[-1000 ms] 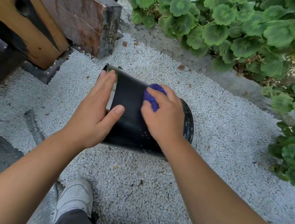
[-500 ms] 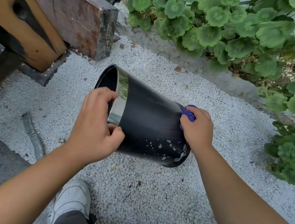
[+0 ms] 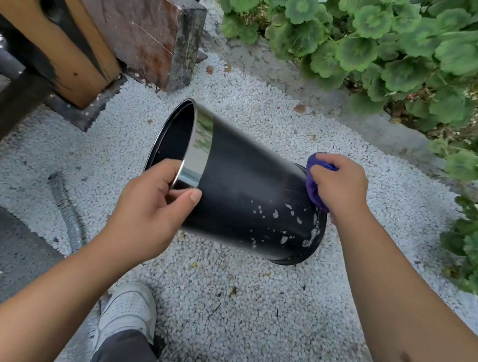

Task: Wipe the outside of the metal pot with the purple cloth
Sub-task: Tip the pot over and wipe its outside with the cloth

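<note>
You're gripping the tilted metal pot's [image 3: 245, 194] rim with your left hand [image 3: 151, 202], right hand [image 3: 338, 185] clutching the purple cloth [image 3: 312, 185] against its base.

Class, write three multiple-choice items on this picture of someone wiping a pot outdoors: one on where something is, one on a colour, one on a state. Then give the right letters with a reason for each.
1. Where is the purple cloth pressed?
A. Inside the rim
B. At the pot's base end
C. On the gravel

2. What colour is the band just below the rim of the metal pot?
A. Shiny silver
B. Red
C. Green

3. How is the pot sitting?
A. Upright
B. Upside down
C. Tipped on its side, mouth to the left

Answers:
1 B: the right hand holds the cloth against the narrower bottom end.
2 A: a mirror-like band reflects the plants beside the black body.
3 C: the left hand has a grip on the rim, and the open mouth faces the wooden bench.
</note>
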`<action>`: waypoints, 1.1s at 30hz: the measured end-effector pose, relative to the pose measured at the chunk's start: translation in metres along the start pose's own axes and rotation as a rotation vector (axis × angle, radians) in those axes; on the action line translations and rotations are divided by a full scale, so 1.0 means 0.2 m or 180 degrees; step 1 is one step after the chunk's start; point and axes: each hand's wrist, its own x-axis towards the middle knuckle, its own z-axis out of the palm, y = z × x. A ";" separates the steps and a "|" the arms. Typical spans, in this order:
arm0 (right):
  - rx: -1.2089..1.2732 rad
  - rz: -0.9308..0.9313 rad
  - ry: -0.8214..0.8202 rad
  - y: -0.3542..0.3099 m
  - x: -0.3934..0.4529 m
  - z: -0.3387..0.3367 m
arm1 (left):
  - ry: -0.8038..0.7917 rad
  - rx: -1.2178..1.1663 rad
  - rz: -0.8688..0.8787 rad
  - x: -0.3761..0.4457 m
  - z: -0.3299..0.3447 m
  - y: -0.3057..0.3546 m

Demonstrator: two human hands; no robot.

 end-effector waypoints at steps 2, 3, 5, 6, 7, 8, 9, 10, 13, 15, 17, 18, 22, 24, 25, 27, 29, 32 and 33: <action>0.0051 -0.0077 -0.0006 -0.07 -0.01 0.00 | 0.0093 0.0033 -0.0133 0.03 -0.02 0.00; 0.0023 -0.0196 0.0030 -0.10 -0.02 0.01 | 0.0034 0.0210 -0.0117 0.05 -0.02 0.00; -0.0258 -0.0574 0.0052 -0.17 -0.04 0.04 | -0.0279 0.0422 -0.0030 0.09 -0.03 0.01; -0.0396 -0.0774 0.0010 -0.21 -0.06 0.06 | -0.0412 0.0482 0.0004 0.10 -0.03 0.02; -0.0463 -0.0974 -0.0081 -0.25 -0.08 0.08 | -0.0467 0.0560 0.0035 0.12 -0.03 0.02; -0.0484 -0.1188 -0.0198 -0.30 -0.11 0.10 | -0.0441 0.0646 0.0086 0.12 -0.02 0.02; -0.0478 -0.1429 -0.0312 -0.36 -0.15 0.13 | -0.0367 0.0766 0.0177 0.12 -0.01 0.01; -0.0444 -0.1683 -0.0413 -0.41 -0.21 0.17 | -0.0282 0.0871 0.0300 0.12 0.01 0.01; -0.0468 -0.2278 -0.0630 -0.49 -0.38 0.29 | -0.0157 0.0761 0.0505 0.14 0.04 0.02; -0.0643 -0.2394 -0.0553 -0.47 -0.45 0.36 | -0.0129 0.0580 0.0461 0.15 0.05 0.02; -0.0704 -0.2326 -0.0360 -0.42 -0.43 0.38 | -0.0088 0.0566 0.0438 0.16 0.04 0.01; -0.0742 -0.2242 -0.0279 -0.40 -0.40 0.37 | -0.0046 0.0594 0.0424 0.16 0.04 0.01; -0.1043 -0.1672 -0.0149 -0.25 -0.21 0.28 | 0.0120 0.0661 0.0194 0.17 0.01 -0.01; -0.1199 -0.1373 -0.0038 -0.15 -0.11 0.20 | 0.0157 0.0672 0.0148 0.17 0.01 -0.01; -0.1258 -0.1231 0.0003 -0.11 -0.06 0.16 | 0.0162 0.0676 0.0154 0.17 0.02 -0.01; -0.1290 -0.1043 0.0047 -0.05 0.00 0.11 | 0.0147 0.0666 0.0212 0.19 0.03 0.00; -0.1227 -0.0976 0.0046 -0.03 0.02 0.10 | 0.0125 0.0634 0.0308 0.21 0.05 0.01; -0.1233 -0.1029 0.0043 -0.03 0.03 0.09 | 0.0140 0.0604 0.0396 0.23 0.06 0.02; -0.1265 -0.1086 0.0066 -0.04 0.03 0.09 | 0.0139 0.0612 0.0391 0.23 0.06 0.02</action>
